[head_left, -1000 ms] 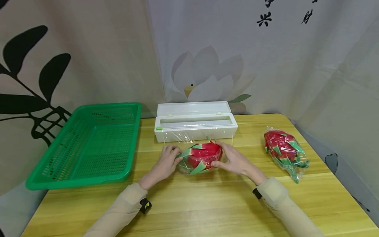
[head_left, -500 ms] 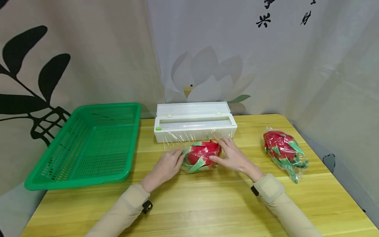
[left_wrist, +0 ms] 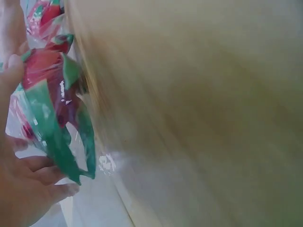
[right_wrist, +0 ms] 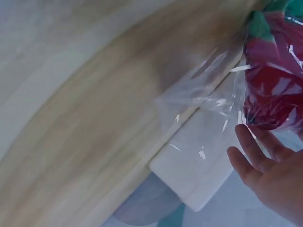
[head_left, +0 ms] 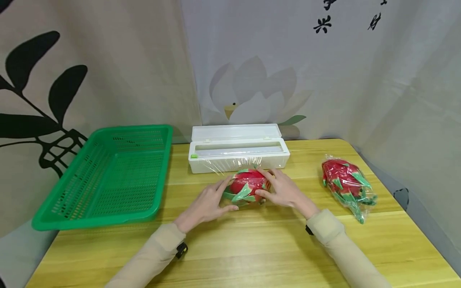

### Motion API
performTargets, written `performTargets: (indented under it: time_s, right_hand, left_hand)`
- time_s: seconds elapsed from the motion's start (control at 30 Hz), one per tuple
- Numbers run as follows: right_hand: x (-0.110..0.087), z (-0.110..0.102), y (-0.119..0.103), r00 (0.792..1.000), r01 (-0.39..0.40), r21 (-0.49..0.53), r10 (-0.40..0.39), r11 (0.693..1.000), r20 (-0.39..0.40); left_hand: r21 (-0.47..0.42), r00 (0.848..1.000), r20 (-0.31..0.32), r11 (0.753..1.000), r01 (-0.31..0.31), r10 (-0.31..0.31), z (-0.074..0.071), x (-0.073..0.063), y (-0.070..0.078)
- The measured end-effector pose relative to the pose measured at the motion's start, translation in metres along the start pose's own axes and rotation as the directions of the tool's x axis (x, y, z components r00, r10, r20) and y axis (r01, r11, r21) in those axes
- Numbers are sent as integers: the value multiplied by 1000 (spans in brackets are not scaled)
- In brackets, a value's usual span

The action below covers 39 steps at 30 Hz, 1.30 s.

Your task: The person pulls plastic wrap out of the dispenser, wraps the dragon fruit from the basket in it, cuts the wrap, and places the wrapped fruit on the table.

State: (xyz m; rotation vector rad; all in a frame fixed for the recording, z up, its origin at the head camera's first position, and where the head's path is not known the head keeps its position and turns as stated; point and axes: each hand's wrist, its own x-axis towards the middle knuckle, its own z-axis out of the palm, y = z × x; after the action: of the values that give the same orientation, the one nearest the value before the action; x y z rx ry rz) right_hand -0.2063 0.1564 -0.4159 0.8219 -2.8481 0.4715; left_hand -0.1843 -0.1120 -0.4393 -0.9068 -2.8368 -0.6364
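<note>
A red dragon fruit [head_left: 248, 186] with green scales lies in clear cling film [head_left: 227, 164] in front of the white dispenser [head_left: 239, 158]. The film stretches from the dispenser's front to the fruit. My right hand [head_left: 286, 190] holds the fruit's right end, thumb on the near side and fingers over the far side. At the left end, my left hand [head_left: 205, 204] is spread, its straight fingers at the wrapped green tips and its thumb apart near the table. In the left wrist view the green scale tips [left_wrist: 71, 165] point toward that thumb. Loose film [right_wrist: 208, 94] hangs by the fruit in the right wrist view.
A green plastic basket [head_left: 158, 188] stands on the left of the wooden table [head_left: 252, 252]. Another wrapped dragon fruit [head_left: 343, 180] lies at the right. The dispenser's lid [head_left: 235, 131] is up, close before the backdrop curtain [head_left: 144, 72].
My left hand has gone from gathering film at the fruit's left end to spreading its fingers and thumb around it. The fruit has shifted slightly; my right hand keeps its hold.
</note>
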Motion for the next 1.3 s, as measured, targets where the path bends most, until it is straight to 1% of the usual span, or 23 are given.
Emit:
performTargets:
  time_s: [0.2,0.33,0.4,0.5,0.7,0.83,1.0,1.07,1.2,1.3]
  right_hand:
    - [8,-2,7,995,-68,68,64,995,72]
    - [16,-4,6,990,-98,82,89,992,112]
    - [20,-6,5,985,-121,86,109,989,132]
    - [26,-7,5,979,-152,89,137,984,154]
    - [40,-8,5,971,-194,138,170,971,168]
    - [44,-7,7,965,-223,173,193,959,176]
    - [45,-5,7,964,-237,168,210,957,164]
    - [44,-3,6,966,-233,160,210,959,152]
    - [40,-2,8,974,-204,153,185,967,134]
    - [36,-3,9,977,-186,160,165,969,134]
  left_hand:
    - [58,1000,6,998,5,-5,3,6,-1]
    - [91,1000,5,996,19,-20,5,10,-3]
    - [80,1000,6,996,30,-31,5,12,-6]
    - [47,998,31,997,54,-56,4,15,-10]
    - [-15,989,97,994,110,-108,3,21,-17]
    - [-50,984,114,988,147,-140,3,23,-19]
    - [-108,978,103,975,192,-182,4,22,-18]
    - [-127,978,95,973,195,-184,5,21,-18]
    - [-152,983,42,971,185,-181,4,18,-17]
    - [-147,983,-8,973,178,-181,4,17,-16]
